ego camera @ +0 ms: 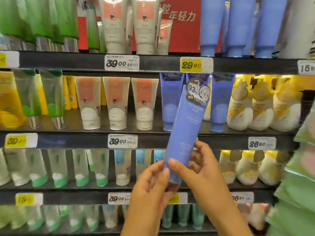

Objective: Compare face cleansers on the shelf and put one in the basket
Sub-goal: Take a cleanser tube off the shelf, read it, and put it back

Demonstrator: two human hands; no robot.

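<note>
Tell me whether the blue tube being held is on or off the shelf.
Off the shelf: both hands grip the blue tube near its cap end, in front of the shelves.

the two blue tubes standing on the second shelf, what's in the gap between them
In the head view, the held blue tube, gripped by both hands, fills the gap between the standing blue tubes.

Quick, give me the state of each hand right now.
Left hand: closed on the lower end of the blue cleanser tube, fingers pinching it.
Right hand: closed on the same tube, thumb in front, fingers behind.
</note>
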